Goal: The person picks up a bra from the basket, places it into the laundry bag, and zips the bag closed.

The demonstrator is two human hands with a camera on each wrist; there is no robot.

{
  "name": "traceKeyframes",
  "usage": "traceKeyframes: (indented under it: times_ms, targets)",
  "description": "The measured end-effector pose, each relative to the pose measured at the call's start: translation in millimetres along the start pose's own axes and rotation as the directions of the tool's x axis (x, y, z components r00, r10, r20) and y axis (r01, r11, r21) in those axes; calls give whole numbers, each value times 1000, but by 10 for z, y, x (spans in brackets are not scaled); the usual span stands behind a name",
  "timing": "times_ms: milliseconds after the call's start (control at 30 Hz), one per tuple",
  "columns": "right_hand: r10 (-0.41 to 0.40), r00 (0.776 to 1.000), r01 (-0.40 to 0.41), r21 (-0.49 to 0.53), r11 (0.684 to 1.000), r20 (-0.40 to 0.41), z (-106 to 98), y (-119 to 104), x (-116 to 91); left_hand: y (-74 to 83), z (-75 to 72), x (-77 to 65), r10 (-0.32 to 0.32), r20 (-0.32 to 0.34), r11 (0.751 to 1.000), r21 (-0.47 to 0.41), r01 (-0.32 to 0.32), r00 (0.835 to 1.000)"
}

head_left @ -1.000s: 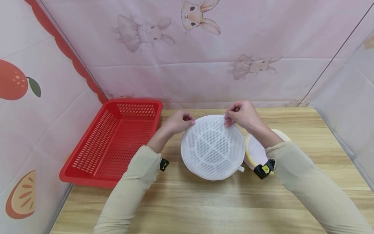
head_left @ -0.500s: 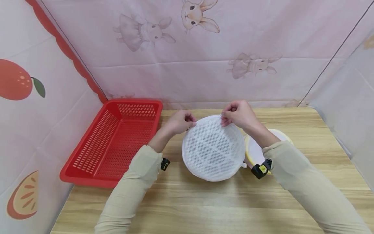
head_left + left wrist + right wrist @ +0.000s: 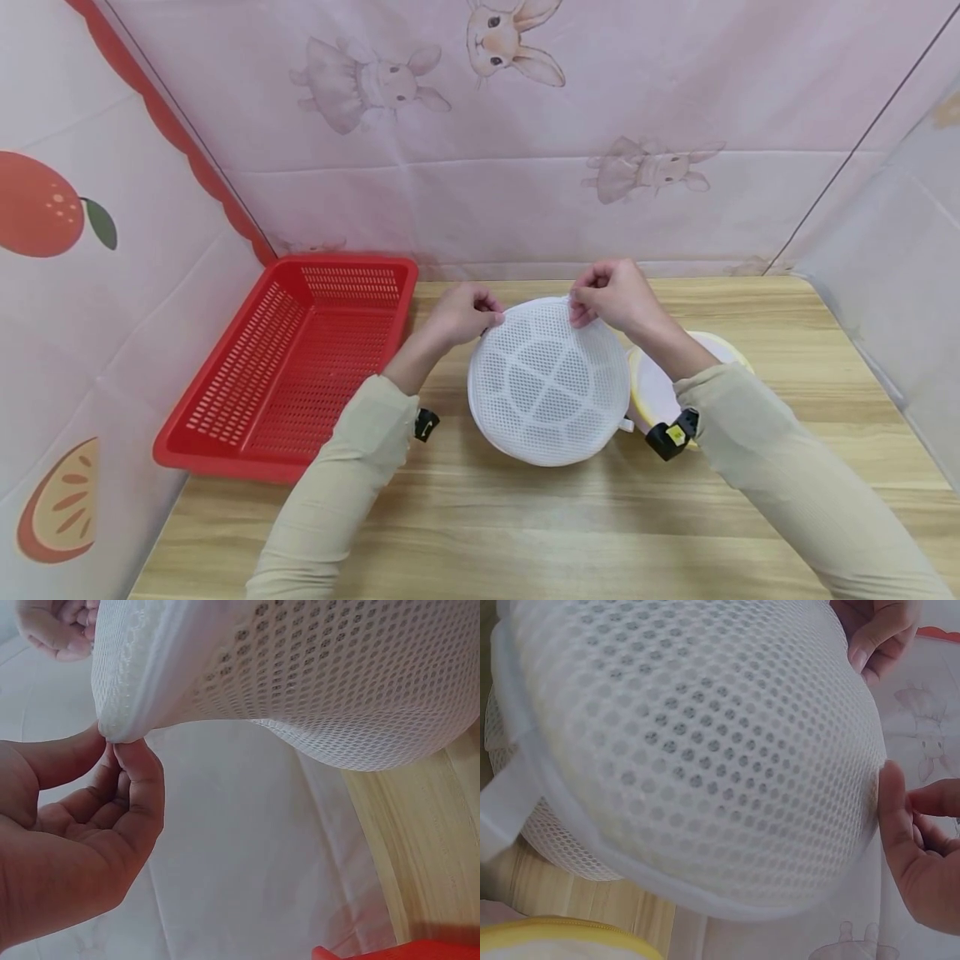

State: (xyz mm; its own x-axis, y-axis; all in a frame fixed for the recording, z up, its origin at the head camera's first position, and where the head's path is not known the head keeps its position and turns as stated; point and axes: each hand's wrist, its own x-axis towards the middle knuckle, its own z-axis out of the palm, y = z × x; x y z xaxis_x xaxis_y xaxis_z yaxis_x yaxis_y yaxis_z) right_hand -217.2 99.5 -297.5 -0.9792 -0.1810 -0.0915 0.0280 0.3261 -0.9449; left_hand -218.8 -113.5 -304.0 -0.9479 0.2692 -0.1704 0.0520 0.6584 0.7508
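Observed on wooden table (image 3: 525, 517), near centre: round white mesh laundry bag (image 3: 549, 383), domed, with near edge resting on table and far edge lifted. Left hand (image 3: 459, 315) found at far-left rim of bag, thumb and forefinger pinching seam, as confirmed in left wrist view. Right hand (image 3: 615, 297) found at far-right rim, fingers curled and pinching edge there. Noted small white loop at bag's near-right side. Recorded just beside bag, to right and partly under right forearm: second round bag with yellow trim (image 3: 654, 388). Logged red perforated basket (image 3: 292, 367) at left of table, apart from bag. Pink rabbit-print backdrop (image 3: 525, 125) behind
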Motion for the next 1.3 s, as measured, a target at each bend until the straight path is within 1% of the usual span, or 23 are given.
traceKeyframes:
  times_ms: [133,300,500,600,833,1167,1300]
  targets:
    - [5,1000,-6,-34,999,-5,-5,9,-5,-1,12,-1,-14,-12,999,-29,14,1000]
    - [9,1000,-9,-38,999,-7,-13,21,-12,-12,28,8,-39,-21,998,-47,38,999]
    - [5,1000,-6,-68,998,-15,-17,39,-15,-14,42,9,-42,-26,997,-63,40,999]
    - [8,1000,-11,-88,996,-26,-32,53,-24,-20,44,5,-54,-28,996,-69,52,998]
    - [47,998,-49,-82,995,-33,-91,96,-51,-81,31,8,-80,-37,994,-83,77,996]
    - [101,995,-103,-63,993,-26,-183,185,-72,-110,3,0,-90,-39,991,-104,85,995]
    - [108,994,-109,-55,992,-20,-216,232,-90,-123,-13,-1,-95,-38,990,-112,90,995]
